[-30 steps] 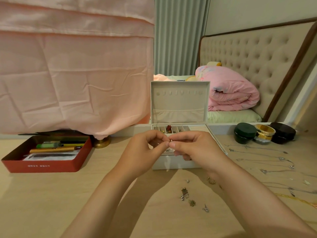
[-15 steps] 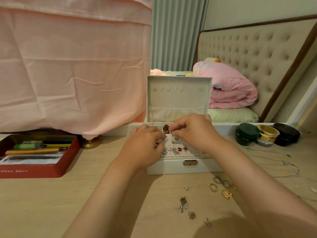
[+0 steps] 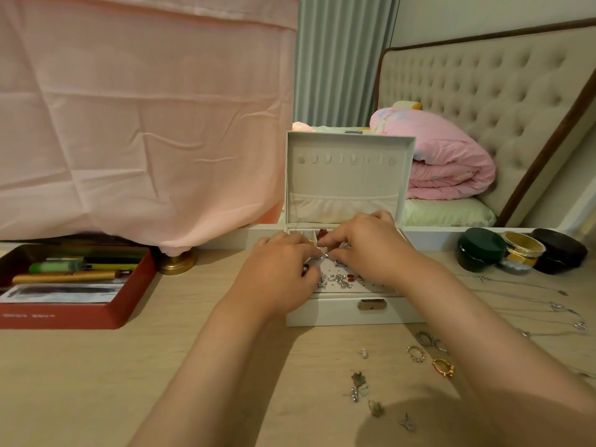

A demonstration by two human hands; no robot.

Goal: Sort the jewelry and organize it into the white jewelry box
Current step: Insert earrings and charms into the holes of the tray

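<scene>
The left hand [image 3: 277, 279] and right hand [image 3: 367, 250] have dropped onto the earring panel [image 3: 374, 287] of the box [image 3: 351, 314], fingertips together pinching a small silver stud [image 3: 325, 255]. It looks nearly seated. Rings [image 3: 430, 353] wait on the surface [image 3: 96, 382] at the box's 5 o'clock.

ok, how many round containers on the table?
3, in a row at the table's back right: dark green container, gold container beside it, black container farthest right. More could sit out of frame.
</scene>
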